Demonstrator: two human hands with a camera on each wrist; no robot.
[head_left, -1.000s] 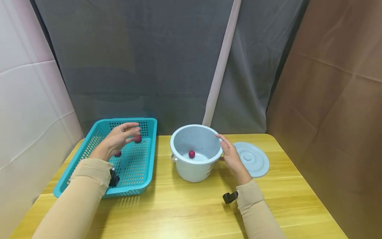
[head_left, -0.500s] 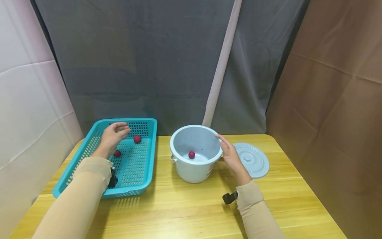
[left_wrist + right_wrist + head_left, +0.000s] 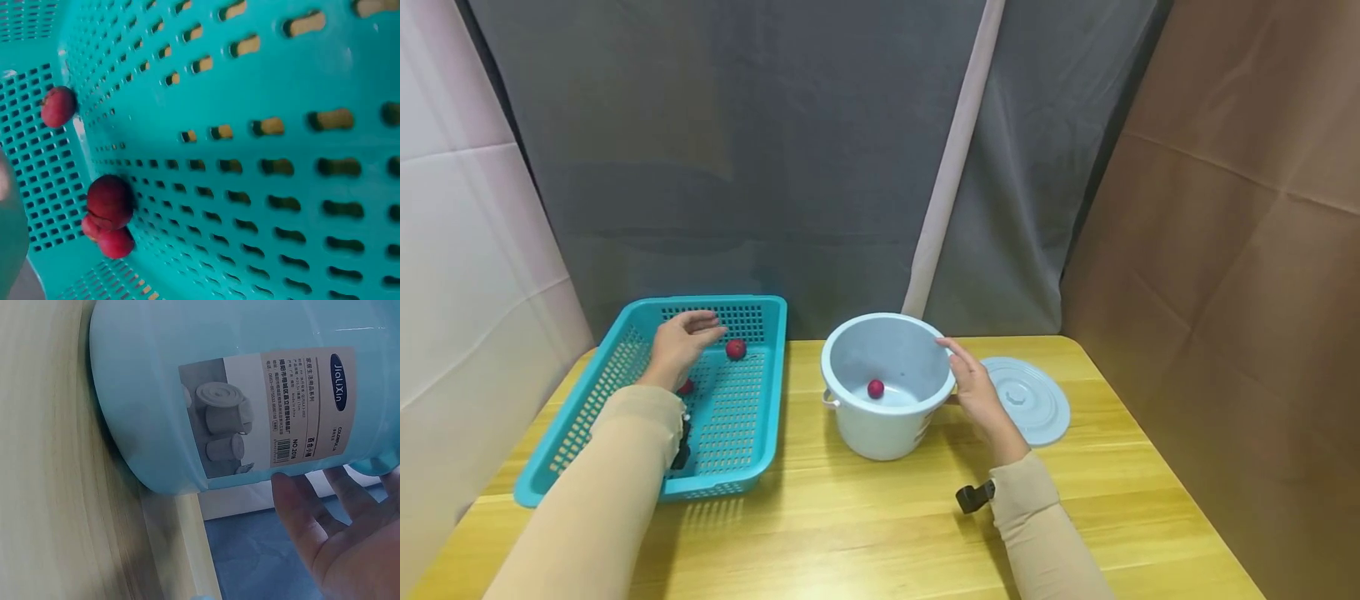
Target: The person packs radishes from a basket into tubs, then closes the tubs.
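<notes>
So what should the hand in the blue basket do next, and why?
Probably the left hand should close its fingers round the red ball just beside them. That hand holds nothing, one ball already lies in the bucket, and the right hand rests against the bucket's rim.

Long beige sleeves point(image 3: 595, 492), a black wrist camera point(image 3: 968, 497) on each.

Red fruit point(image 3: 686, 387) (half hidden) behind left wrist.
</notes>
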